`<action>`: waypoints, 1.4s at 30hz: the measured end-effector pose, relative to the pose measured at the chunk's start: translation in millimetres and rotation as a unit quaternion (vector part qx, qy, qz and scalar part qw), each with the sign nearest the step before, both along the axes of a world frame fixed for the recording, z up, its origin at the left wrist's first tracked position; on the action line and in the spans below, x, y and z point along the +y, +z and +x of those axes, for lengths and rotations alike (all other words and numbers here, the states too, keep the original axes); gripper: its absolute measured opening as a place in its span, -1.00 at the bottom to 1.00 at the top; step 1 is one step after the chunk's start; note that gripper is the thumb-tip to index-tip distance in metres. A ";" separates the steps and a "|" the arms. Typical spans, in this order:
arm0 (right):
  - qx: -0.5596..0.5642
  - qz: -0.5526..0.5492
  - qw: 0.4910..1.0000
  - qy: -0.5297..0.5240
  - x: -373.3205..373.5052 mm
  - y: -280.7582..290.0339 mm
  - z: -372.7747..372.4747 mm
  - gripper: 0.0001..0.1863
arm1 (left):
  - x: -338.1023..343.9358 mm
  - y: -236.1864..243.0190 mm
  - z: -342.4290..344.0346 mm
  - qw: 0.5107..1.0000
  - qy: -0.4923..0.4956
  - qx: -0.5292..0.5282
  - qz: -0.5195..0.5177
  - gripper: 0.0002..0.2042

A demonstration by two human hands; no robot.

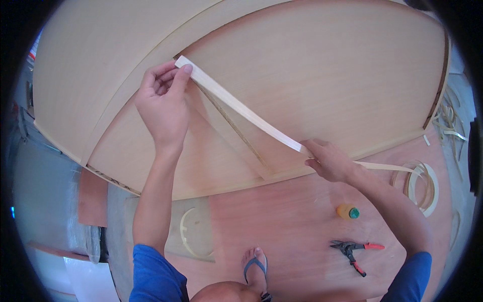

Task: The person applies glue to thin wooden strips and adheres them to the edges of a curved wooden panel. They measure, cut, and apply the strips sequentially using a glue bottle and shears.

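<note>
A pale, narrow, flexible strip [241, 108] runs diagonally over a large curved plywood piece [362, 65], just above a thin inner divider [231, 126] with a speckled edge. My left hand [163, 100] pinches the strip's upper end between thumb and fingers, beside the curved rim [121, 108]. My right hand [327, 160] grips the strip farther down, near the lower edge of the plywood piece. Beyond it the strip continues rightward to a loose coil [427, 199] lying on a pinkish board.
An orange bottle [347, 211] with a green cap and red-handled snips [352, 254] lie on the pinkish board [276, 216]. A curved offcut [187, 231] lies left of my sandalled foot [255, 267]. Wrapped sheets [55, 201] stand at the left; scrap strips [450, 126] lie at the right.
</note>
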State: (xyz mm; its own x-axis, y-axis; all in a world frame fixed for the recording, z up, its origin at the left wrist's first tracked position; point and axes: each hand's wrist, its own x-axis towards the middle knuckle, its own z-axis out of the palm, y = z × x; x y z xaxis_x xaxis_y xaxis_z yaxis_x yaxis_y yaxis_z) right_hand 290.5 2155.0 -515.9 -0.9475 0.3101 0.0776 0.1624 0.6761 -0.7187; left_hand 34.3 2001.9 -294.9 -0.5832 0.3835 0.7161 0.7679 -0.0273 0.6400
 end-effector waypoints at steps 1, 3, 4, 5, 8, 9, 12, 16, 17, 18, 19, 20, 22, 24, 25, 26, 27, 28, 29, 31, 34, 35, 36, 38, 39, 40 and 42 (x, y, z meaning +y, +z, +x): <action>-0.009 0.001 1.000 0.009 -1.3 0.7 -1.5 -0.49 | -3.5 -0.6 0.2 1.000 -0.005 -0.002 0.003 -0.75; -0.011 -0.007 1.000 0.028 -4.7 2.3 -4.1 -0.55 | -8.7 0.2 -2.4 1.000 -0.010 -0.007 0.005 -0.75; 0.017 -0.009 0.999 0.041 -7.1 3.1 -5.3 -0.58 | -11.5 1.2 -4.6 1.000 -0.008 -0.009 0.003 -0.75; 0.045 -0.011 0.997 0.054 -9.7 3.9 -7.2 -0.61 | -13.9 3.4 -7.9 1.000 0.000 -0.014 0.002 -0.75; 0.057 -0.099 0.990 0.080 -18.4 4.9 -12.5 -0.65 | -17.4 8.9 -18.7 1.000 -0.012 -0.025 -0.003 -0.73; 0.049 -0.141 0.985 0.085 -20.6 4.9 -14.7 -0.65 | -18.0 10.3 -22.0 0.999 -0.023 -0.028 -0.007 -0.73; 0.054 -0.276 0.955 0.093 -26.0 3.4 -21.6 -0.63 | -20.9 12.1 -28.8 0.999 -0.031 -0.022 -0.032 -0.74; 0.043 -0.219 0.973 0.067 -32.6 1.0 -30.0 -0.64 | -24.8 11.6 -34.1 0.993 0.008 0.091 -0.079 -0.80; 0.032 -0.194 0.979 0.061 -35.1 1.1 -33.5 -0.63 | -24.3 12.4 -36.2 0.988 0.021 0.122 -0.091 -0.82; 0.009 -0.171 0.984 0.054 -38.0 1.3 -37.6 -0.63 | -23.8 13.2 -38.3 0.985 0.032 0.146 -0.091 -0.81; 0.017 -0.150 0.987 0.047 -41.0 1.9 -42.2 -0.62 | -23.1 14.8 -40.7 0.981 0.043 0.165 -0.093 -0.81; 0.012 -0.131 0.991 0.038 -44.5 2.2 -47.2 -0.61 | -22.3 15.8 -42.9 0.977 0.061 0.181 -0.094 -0.80; 0.001 -0.114 0.993 0.024 -51.0 3.0 -56.9 -0.58 | -19.3 17.1 -46.9 0.968 0.045 0.235 -0.077 -0.77; -0.018 -0.117 0.993 0.014 -57.9 2.3 -65.7 -0.57 | -17.2 17.4 -49.8 0.957 0.041 0.280 -0.065 -0.76; -0.001 -0.125 0.992 0.015 -62.2 1.0 -69.7 -0.58 | -16.6 17.6 -50.7 0.950 0.040 0.302 -0.063 -0.77; 0.008 -0.131 0.991 0.013 -67.3 -0.1 -73.8 -0.59 | -16.6 18.3 -52.0 0.941 0.034 0.331 -0.057 -0.77; -0.004 -0.135 0.991 0.005 -72.7 -1.9 -76.5 -0.59 | -16.5 18.9 -52.7 0.940 0.035 0.334 -0.064 -0.78; 0.022 -0.161 0.987 0.013 -78.8 -3.8 -78.8 -0.62 | -16.9 19.7 -53.5 0.936 0.031 0.344 -0.067 -0.79; 0.025 -0.184 0.982 0.015 -86.2 -5.6 -81.9 -0.63 | -17.8 20.7 -54.5 0.933 0.026 0.353 -0.069 -0.79; 0.024 -0.288 0.957 0.008 -102.0 -8.8 -87.7 -0.67 | -18.3 22.0 -55.1 0.947 -0.010 0.315 -0.060 -0.81; 0.008 -0.465 0.885 -0.020 -125.2 -11.2 -95.6 -0.69 | -19.0 23.3 -55.4 0.949 -0.028 0.305 -0.069 -0.83; 0.002 -0.486 0.874 -0.028 -130.1 -11.2 -98.4 -0.70 | -19.0 23.6 -55.5 0.947 -0.034 0.311 -0.071 -0.83; -0.009 -0.512 0.858 -0.038 -133.4 -10.9 -100.8 -0.70 | -18.7 23.7 -55.7 0.944 -0.028 0.321 -0.074 -0.83; 0.015 -0.523 0.850 -0.069 -136.4 -10.4 -105.4 -0.71 | -18.4 24.0 -56.8 0.938 -0.026 0.337 -0.074 -0.84; 0.025 -0.535 0.841 -0.083 -136.5 -10.6 -107.5 -0.71 | -18.5 24.2 -57.5 0.939 -0.029 0.334 -0.070 -0.84; 0.024 -0.528 0.845 -0.088 -135.8 -11.0 -109.3 -0.72 | -18.3 24.3 -58.3 0.942 -0.031 0.326 -0.070 -0.85; 0.022 -0.526 0.845 -0.097 -133.8 -13.2 -112.5 -0.73 | -18.0 24.0 -59.9 0.950 -0.046 0.303 -0.062 -0.85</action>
